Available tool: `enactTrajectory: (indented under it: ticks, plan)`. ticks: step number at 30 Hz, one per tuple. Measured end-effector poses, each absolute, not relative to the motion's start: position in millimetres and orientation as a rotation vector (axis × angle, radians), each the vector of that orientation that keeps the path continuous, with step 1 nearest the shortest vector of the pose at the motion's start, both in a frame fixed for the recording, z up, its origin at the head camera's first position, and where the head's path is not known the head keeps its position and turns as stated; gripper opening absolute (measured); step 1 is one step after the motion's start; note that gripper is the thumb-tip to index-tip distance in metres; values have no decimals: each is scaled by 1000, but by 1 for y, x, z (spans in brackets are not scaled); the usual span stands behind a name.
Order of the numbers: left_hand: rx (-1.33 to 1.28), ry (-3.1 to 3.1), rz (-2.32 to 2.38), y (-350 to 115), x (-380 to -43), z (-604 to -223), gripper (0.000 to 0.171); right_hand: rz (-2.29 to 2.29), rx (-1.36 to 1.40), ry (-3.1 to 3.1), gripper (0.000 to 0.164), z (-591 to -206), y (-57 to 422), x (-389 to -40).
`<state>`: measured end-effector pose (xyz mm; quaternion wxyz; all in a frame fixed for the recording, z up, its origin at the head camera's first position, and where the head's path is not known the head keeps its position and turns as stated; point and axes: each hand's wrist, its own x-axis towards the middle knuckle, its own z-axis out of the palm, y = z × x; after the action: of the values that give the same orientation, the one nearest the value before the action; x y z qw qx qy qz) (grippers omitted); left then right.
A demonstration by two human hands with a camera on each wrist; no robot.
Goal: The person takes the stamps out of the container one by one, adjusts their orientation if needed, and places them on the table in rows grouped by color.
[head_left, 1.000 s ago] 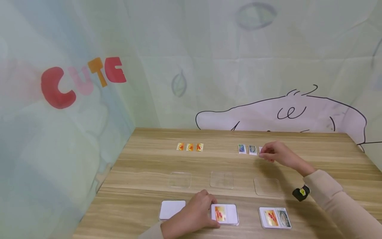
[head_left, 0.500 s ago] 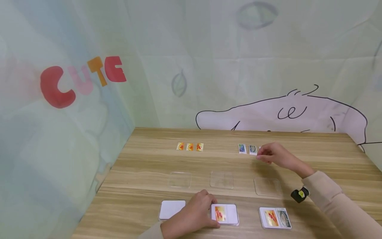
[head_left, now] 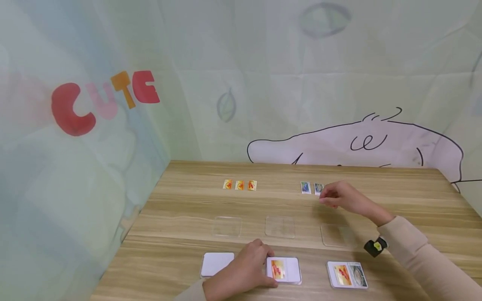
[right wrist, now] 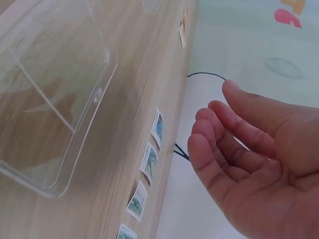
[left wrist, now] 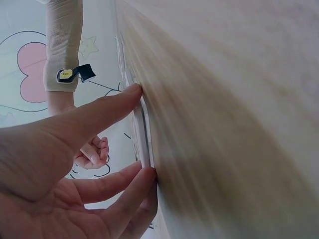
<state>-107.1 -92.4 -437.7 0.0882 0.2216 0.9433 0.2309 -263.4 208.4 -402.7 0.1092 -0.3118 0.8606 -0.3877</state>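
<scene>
My left hand [head_left: 241, 269] holds the middle stamp case [head_left: 293, 269] by its edges, thumb on one side and fingers on the other. Inside it are a white card and an orange stamp [head_left: 278, 269] in its left half. Over the right-hand row of stamps hovers my right hand [head_left: 345, 198], its fingers loosely bent with nothing between them. A blue stamp [head_left: 305, 187] and a grey-green stamp [head_left: 318, 188] show beside it; the hand hides the rest from the head view. Several stamps of this row, including a green one [right wrist: 136, 201], appear in the right wrist view.
Three orange stamps [head_left: 239, 185] lie at the back left. Three clear lids [head_left: 280, 227] form a middle row. One case with a plain white card [head_left: 217, 264] stands left; another case [head_left: 331, 272] at right has two stamps. A patterned cloth backs the table.
My right hand has shifted slightly left along the stamp row, now covering the last stamp and part of the grey-green one. The left hand has stayed on the middle case.
</scene>
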Motion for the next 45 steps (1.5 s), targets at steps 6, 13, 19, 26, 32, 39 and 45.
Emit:
enactTrajectory:
  ticks: [6, 13, 19, 26, 32, 39, 45]
  plan:
    - [657, 2810, 684, -92, -107, -439, 58, -1123, -932, 2529, 7, -401, 203, -260]
    - [651, 2808, 681, -92, -108, -439, 58, -1109, -935, 2522, 7, -402, 197, -259]
    - [640, 2802, 680, -92, -107, -439, 58, -1110, -975, 2484, 9, -404, 193, -257]
    - [654, 2808, 690, -93, -107, -438, 57, -1134, -1004, 2442, 10, -402, 188, -252]
    - [650, 2800, 690, -93, -107, -437, 57, -1119, -967, 2430, 10, -402, 185, -251]
    - [641, 2802, 686, -93, -107, -436, 57, -1102, -936, 2421, 13, -404, 182, -251]
    - [649, 2804, 676, -93, -108, -436, 57, -1104, -952, 2405, 13, -403, 176, -247]
